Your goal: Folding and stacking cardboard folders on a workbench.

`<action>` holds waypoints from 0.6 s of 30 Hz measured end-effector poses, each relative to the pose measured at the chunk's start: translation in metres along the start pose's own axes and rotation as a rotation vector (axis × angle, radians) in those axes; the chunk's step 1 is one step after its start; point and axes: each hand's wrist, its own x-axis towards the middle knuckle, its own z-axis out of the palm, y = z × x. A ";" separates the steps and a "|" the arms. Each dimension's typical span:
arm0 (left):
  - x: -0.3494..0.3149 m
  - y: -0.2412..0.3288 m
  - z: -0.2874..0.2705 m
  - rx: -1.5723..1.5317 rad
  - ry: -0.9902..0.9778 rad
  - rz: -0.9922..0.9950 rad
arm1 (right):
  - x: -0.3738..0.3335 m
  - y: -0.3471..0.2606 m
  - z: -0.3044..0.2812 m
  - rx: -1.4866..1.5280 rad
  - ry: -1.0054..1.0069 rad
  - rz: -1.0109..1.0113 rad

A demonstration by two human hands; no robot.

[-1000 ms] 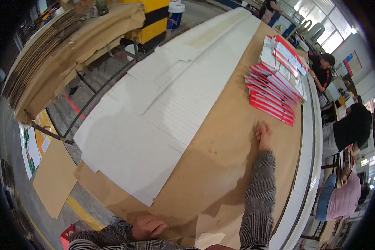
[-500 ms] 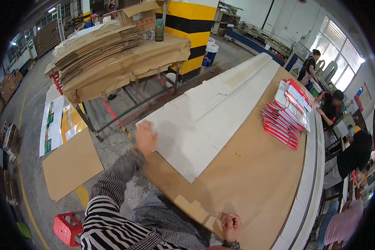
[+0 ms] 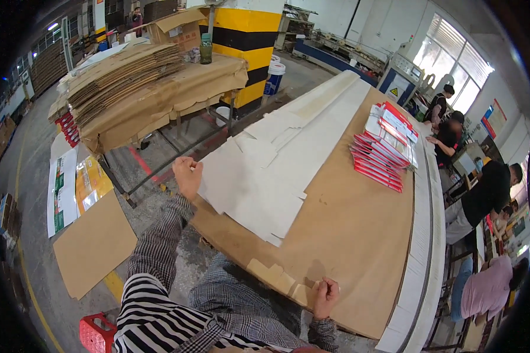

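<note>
A long spread of overlapping white sheets (image 3: 253,191) lies across the brown-covered table (image 3: 359,235), with uneven edges at its near end. Beside its left edge is my left hand (image 3: 188,178), raised with the fingers curled in. Whether anything sits inside those fingers is hidden. My right hand (image 3: 326,297) is at the table's near edge, its fingers drawn together and nothing visible in them. Next to it, pieces of tan tape or card (image 3: 274,276) run along that edge.
A pile of red-and-white packets (image 3: 386,144) sits on the table's far right part. Stacked cardboard (image 3: 123,82) and a green bottle (image 3: 206,49) occupy another table at left. A red stool (image 3: 97,332) stands lower left. Several people are at the right, one in a black shirt (image 3: 486,197).
The white sheets' near end now looks more staggered, with a corner jutting right. My left hand has moved slightly left and up. My right hand has risen slightly, and the view has shifted.
</note>
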 end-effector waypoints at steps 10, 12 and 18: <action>-0.243 0.227 -0.124 -0.974 -1.468 -0.158 | -0.029 -0.100 0.024 -0.735 -0.241 -0.585; -0.245 0.229 -0.113 -1.004 -1.911 0.083 | -0.039 -0.089 -0.019 -0.759 -0.217 -0.519; -0.282 0.209 -0.060 -0.271 -1.308 0.978 | -0.104 -0.048 -0.167 -0.643 -0.014 -0.117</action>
